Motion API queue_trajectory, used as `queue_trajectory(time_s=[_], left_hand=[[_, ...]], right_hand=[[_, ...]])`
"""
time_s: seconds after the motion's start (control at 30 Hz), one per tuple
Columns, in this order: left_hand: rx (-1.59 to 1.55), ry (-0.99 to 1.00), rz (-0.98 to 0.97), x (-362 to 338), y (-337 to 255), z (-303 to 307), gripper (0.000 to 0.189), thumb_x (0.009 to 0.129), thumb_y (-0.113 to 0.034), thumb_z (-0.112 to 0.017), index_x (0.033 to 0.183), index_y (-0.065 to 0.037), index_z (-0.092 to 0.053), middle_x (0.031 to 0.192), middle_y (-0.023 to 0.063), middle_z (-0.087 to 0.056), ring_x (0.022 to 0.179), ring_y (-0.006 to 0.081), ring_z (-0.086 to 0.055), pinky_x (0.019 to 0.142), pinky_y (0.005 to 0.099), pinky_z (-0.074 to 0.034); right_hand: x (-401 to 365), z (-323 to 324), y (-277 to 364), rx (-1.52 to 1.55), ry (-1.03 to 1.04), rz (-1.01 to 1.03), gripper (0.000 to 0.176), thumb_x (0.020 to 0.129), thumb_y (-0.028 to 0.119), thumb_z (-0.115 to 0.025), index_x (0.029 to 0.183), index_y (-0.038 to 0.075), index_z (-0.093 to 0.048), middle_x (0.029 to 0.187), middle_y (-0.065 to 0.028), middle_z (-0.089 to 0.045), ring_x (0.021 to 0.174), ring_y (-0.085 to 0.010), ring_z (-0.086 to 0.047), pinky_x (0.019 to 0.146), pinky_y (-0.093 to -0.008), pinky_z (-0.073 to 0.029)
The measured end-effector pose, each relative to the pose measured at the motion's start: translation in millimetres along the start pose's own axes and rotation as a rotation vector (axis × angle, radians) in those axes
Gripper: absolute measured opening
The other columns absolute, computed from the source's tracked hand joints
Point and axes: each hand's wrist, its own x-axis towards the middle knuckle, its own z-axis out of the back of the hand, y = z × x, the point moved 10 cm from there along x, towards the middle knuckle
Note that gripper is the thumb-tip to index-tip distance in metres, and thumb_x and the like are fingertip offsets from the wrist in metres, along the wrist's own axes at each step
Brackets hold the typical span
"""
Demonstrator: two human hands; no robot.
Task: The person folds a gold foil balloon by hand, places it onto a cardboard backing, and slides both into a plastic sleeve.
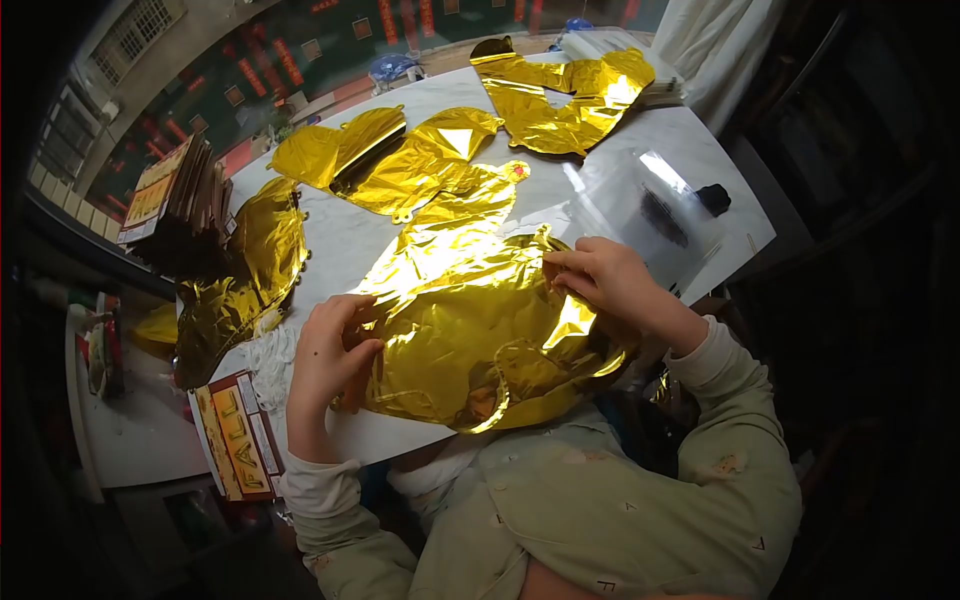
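Note:
A crumpled gold foil balloon [450,340] lies across the front of the table and hangs over its near edge, close to my lap. My left hand [328,350] holds its left edge, with the thumb apart from the fingers and the foil between them. At its upper right, my right hand [605,280] pinches the foil near a small tab. A dark reddish patch and a curved seam show on the balloon's lower part. Beyond it, touching its far side, are more flat gold foil balloons [440,155]. Another gold foil balloon [570,100] lies at the far right.
Brown printed packets [175,200] are stacked at the left, beside a draped gold foil piece [265,240]. A packet marked FALL [235,435] and white string [270,365] lie at the near left corner. Clear plastic [640,195] and a black object [712,200] sit at the right.

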Motion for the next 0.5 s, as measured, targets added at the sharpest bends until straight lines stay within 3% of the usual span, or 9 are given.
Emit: queue_trajectory(time_s=[0.1,0.17,0.2,0.27,0.37,0.5], left_hand=[[-0.005,-0.007,0.024,-1,-4,1,0.051,0.076,0.001,-0.083,0.125,-0.003,-0.068,0.118,0.0116,-0.070,0.111,0.0310,-0.065,0.097,0.0384,-0.052],[-0.045,-0.005,0.066,-2,-1,0,0.049,0.075,0.000,-0.083,0.122,-0.003,-0.070,0.120,0.0112,-0.070,0.111,0.0320,-0.064,0.099,0.0391,-0.051],[-0.026,-0.018,0.054,-2,-2,1,0.049,0.075,-0.001,-0.084,0.121,-0.003,-0.070,0.121,0.0105,-0.070,0.112,0.0316,-0.063,0.099,0.0391,-0.050],[-0.007,-0.030,0.041,-3,-1,1,0.048,0.075,-0.002,-0.084,0.120,-0.004,-0.071,0.122,0.0098,-0.071,0.112,0.0312,-0.063,0.099,0.0392,-0.050],[0.046,-0.057,0.006,-4,-2,2,0.048,0.074,-0.003,-0.085,0.120,-0.004,-0.072,0.123,0.0090,-0.071,0.113,0.0310,-0.063,0.100,0.0390,-0.049],[0.055,-0.075,0.007,-5,0,2,0.046,0.075,-0.003,-0.084,0.120,-0.005,-0.073,0.124,0.0088,-0.071,0.114,0.0310,-0.063,0.100,0.0390,-0.049]], right_hand=[[0,6,-1,-0.023,0.015,-0.037,0.032,0.089,0.024,-0.082,0.120,0.018,-0.078,0.089,-0.0073,-0.064,0.084,-0.0292,-0.066,0.070,-0.0424,-0.052],[2,10,-1,-0.071,0.025,-0.065,0.031,0.088,0.024,-0.082,0.118,0.017,-0.078,0.102,-0.0070,-0.066,0.101,-0.0300,-0.065,0.081,-0.0421,-0.053],[3,9,-3,-0.070,0.025,-0.067,0.031,0.088,0.024,-0.082,0.118,0.017,-0.078,0.102,-0.0070,-0.066,0.101,-0.0300,-0.065,0.081,-0.0421,-0.053],[5,18,9,-0.125,-0.110,0.094,0.031,0.088,0.024,-0.081,0.117,0.016,-0.077,0.119,-0.0063,-0.068,0.119,-0.0312,-0.061,0.098,-0.0438,-0.050],[8,9,8,-0.083,-0.039,0.117,0.032,0.087,0.025,-0.081,0.118,0.015,-0.076,0.127,-0.0049,-0.069,0.127,-0.0313,-0.059,0.108,-0.0456,-0.045],[8,0,4,-0.075,-0.011,0.123,0.034,0.088,0.026,-0.081,0.119,0.013,-0.075,0.130,-0.0036,-0.069,0.127,-0.0308,-0.059,0.108,-0.0462,-0.045]])
